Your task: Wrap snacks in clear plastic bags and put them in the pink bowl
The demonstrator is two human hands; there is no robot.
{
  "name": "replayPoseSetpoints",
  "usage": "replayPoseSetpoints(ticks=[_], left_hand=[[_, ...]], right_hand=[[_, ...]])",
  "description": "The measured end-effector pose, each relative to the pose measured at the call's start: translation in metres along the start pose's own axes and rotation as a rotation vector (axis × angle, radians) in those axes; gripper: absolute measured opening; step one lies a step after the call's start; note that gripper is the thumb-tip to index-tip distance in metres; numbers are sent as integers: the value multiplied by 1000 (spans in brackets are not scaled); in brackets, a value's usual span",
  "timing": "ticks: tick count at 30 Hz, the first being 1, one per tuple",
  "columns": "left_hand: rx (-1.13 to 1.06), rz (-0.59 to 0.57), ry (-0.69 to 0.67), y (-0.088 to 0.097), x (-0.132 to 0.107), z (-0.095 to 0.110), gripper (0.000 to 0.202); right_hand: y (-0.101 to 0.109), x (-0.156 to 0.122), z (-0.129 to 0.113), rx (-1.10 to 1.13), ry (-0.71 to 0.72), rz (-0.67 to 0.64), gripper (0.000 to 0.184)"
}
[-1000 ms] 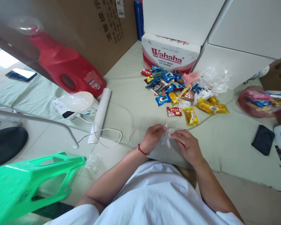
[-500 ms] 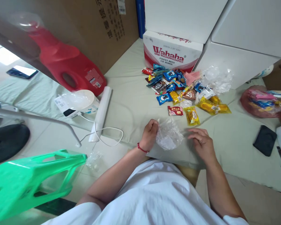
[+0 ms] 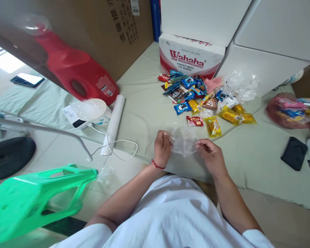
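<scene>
A clear plastic bag (image 3: 184, 143) is stretched between my two hands, above the near edge of the cloth-covered table (image 3: 142, 124). My left hand (image 3: 162, 146), with a red cord at the wrist, is closed on the bag's left side. On the right side my right hand (image 3: 210, 151) pinches the bag between thumb and fingers. Just beyond lie a small red snack packet (image 3: 194, 121) and a yellow-wrapped snack (image 3: 213, 126). Farther back is a heap of blue, brown and yellow snack packets (image 3: 188, 90), with crumpled clear plastic (image 3: 241, 86) at its right.
A Wahaha carton (image 3: 191, 57) stands behind the heap. To the left are a red jug (image 3: 80, 69), a paper cup (image 3: 103, 112), a white roll (image 3: 113, 125) with a cable, and a green stool (image 3: 41, 193). A pinkish bag of packets (image 3: 286, 110) and a black pouch (image 3: 294, 153) lie right.
My right hand has moved left and taken hold of the bag's right side. The bag, crumpled and hanging from my left hand before, is now spread flatter between both hands.
</scene>
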State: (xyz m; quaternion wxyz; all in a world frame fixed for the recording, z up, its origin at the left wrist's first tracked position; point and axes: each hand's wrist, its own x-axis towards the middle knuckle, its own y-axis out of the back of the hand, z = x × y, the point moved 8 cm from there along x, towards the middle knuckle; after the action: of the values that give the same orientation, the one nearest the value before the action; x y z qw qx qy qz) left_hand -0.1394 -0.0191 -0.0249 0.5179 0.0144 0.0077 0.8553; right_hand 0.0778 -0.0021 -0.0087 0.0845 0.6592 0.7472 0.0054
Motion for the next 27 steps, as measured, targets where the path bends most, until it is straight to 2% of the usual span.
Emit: replayPoseSetpoints(ticks=[3, 5, 7, 10, 13, 15, 17, 19, 20, 22, 24, 27], left_hand=[[-26, 56, 24, 15, 11, -4, 40], [-34, 57, 37, 19, 17, -7, 38], [-44, 22, 49, 17, 22, -10, 37], [-27, -49, 58, 11, 26, -14, 35], [35, -92, 60, 6, 27, -18, 34], [83, -115, 53, 4, 27, -18, 33], [113, -144, 50, 2, 26, -19, 33], [128, -169, 50, 1, 26, -21, 33], [137, -177, 49, 1, 26, -21, 33], [155, -185, 43, 1, 25, -21, 32], [166, -195, 31, 1, 24, -19, 32], [177, -209, 20, -1, 22, -17, 33]], right_hand=[[49, -4, 14, 156, -83, 171, 29], [77, -11, 24, 224, -144, 238, 33], [98, -19, 35, 241, -211, 278, 37], [114, -29, 49, 196, -288, 275, 42], [118, -31, 59, -3, -328, 191, 46], [127, -27, 56, -220, -299, 201, 48], [142, -19, 40, -433, -197, 347, 46], [152, -12, 12, -571, -30, 530, 40], [150, -7, -3, -607, 60, 574, 36], [131, 7, -28, -621, 223, 528, 28], [99, 25, -45, -601, 334, 363, 23], [46, 47, -57, -547, 435, 106, 20]])
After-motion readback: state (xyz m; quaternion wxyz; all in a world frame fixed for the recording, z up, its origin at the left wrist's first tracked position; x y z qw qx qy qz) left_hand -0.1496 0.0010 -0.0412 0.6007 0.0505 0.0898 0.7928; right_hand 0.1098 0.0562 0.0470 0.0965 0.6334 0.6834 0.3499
